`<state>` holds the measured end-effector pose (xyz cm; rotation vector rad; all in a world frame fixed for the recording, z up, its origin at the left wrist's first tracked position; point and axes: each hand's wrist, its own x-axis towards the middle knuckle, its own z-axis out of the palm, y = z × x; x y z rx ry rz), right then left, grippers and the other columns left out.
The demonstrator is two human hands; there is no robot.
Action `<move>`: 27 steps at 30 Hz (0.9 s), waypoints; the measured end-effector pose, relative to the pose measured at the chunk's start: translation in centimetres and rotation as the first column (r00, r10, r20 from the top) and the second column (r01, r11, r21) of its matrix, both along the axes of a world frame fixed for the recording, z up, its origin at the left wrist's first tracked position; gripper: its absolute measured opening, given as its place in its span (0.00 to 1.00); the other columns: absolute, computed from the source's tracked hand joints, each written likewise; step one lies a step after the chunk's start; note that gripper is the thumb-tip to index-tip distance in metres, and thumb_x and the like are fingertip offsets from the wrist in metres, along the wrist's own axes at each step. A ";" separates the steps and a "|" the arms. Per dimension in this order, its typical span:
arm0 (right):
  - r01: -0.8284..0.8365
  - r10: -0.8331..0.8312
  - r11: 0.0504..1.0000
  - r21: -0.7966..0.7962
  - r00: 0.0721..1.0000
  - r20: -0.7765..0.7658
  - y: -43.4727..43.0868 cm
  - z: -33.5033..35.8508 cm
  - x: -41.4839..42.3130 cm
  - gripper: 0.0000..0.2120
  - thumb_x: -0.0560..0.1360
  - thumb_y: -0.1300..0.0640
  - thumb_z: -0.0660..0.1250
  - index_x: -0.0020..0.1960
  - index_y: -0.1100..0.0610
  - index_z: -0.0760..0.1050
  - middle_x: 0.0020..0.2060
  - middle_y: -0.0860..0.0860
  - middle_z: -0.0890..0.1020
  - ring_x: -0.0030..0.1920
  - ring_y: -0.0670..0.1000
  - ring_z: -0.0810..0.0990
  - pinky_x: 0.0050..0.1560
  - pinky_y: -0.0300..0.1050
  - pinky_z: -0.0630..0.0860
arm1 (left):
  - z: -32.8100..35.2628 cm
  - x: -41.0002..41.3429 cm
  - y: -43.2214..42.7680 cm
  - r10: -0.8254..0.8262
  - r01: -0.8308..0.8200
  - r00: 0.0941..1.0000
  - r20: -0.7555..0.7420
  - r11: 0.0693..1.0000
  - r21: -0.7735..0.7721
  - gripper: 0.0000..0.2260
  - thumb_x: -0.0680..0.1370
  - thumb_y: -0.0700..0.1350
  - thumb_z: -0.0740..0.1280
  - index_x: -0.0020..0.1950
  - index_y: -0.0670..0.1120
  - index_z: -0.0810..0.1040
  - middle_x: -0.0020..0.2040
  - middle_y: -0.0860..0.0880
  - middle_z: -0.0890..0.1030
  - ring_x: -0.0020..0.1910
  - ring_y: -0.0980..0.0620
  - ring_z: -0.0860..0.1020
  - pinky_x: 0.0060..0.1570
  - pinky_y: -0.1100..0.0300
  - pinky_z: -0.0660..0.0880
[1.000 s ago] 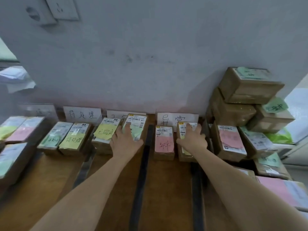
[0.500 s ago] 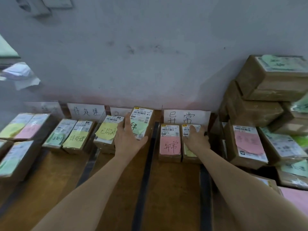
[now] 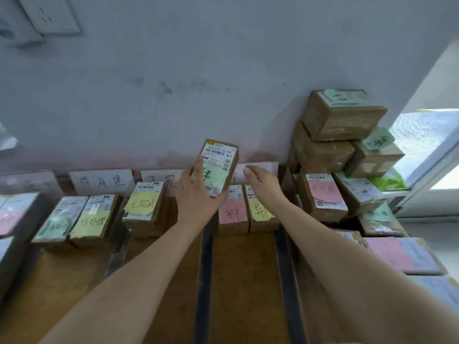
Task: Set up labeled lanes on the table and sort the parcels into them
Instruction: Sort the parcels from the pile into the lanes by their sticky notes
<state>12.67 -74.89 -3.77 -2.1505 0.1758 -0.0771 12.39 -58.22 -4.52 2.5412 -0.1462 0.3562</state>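
Along the wall at the left, two parcels [image 3: 74, 219] with a green and a yellow note lie side by side on the wooden table [image 3: 243, 281], in front of a handwritten label card [image 3: 101, 181]. One lane over sits a yellow-note parcel [image 3: 144, 207].

Beside it the left forearm reaches up from the lower left. The left hand [image 3: 198, 197] grips the green-note parcel [image 3: 219, 167], with the thumb along its left edge and the fingers curled round its lower end. It holds the parcel clear of the table, tipped nearly upright with its label facing the camera, above a dark tape strip [image 3: 205, 269].

Right of the strip lie a pink-note parcel [image 3: 233, 212] and another yellow one [image 3: 260, 212]. The right hand [image 3: 263, 187] hovers palm down over their far ends, its fingers loosely curled and holding nothing. Whether it touches them I cannot tell.

Farther right, stacked parcels [image 3: 335, 145] lean against the wall.
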 end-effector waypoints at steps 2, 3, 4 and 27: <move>0.029 -0.021 0.973 0.228 0.999 -0.036 0.9 1.3 -1.0 0.20 0.82 0.47 0.57 0.71 0.53 0.69 0.61 0.52 0.79 0.59 0.52 0.78 0.59 0.51 0.77 | 0.6 -1.0 -1.0 -0.053 0.053 0.998 0.023 0.998 -0.015 0.43 0.70 0.57 0.72 0.77 0.50 0.51 0.70 0.41 0.63 0.68 0.44 0.63 0.65 0.50 0.63; 0.050 -0.030 0.949 0.311 0.997 -0.070 1.1 1.6 -1.6 0.21 0.81 0.46 0.59 0.72 0.51 0.67 0.61 0.52 0.79 0.57 0.52 0.79 0.55 0.52 0.79 | 0.7 -1.6 -1.4 -0.061 0.062 0.998 0.026 0.998 -0.026 0.42 0.70 0.57 0.72 0.76 0.50 0.52 0.69 0.41 0.64 0.68 0.44 0.63 0.64 0.50 0.64; 0.071 -0.035 0.924 0.376 0.994 -0.104 1.3 1.9 -2.3 0.24 0.80 0.48 0.62 0.74 0.49 0.63 0.60 0.52 0.79 0.56 0.53 0.80 0.52 0.52 0.81 | 0.8 -2.2 -1.8 -0.066 0.067 0.998 0.020 0.997 -0.032 0.41 0.70 0.58 0.72 0.76 0.50 0.53 0.69 0.41 0.64 0.68 0.44 0.64 0.64 0.51 0.64; 0.218 -0.081 0.954 0.206 0.849 -0.522 4.2 -7.9 -12.6 0.23 0.81 0.58 0.61 0.75 0.56 0.61 0.64 0.57 0.77 0.62 0.56 0.78 0.52 0.50 0.78 | -2.9 -9.7 3.7 -0.357 0.242 0.693 -0.627 0.933 -0.265 0.18 0.83 0.46 0.57 0.73 0.44 0.64 0.66 0.44 0.73 0.50 0.50 0.76 0.45 0.60 0.75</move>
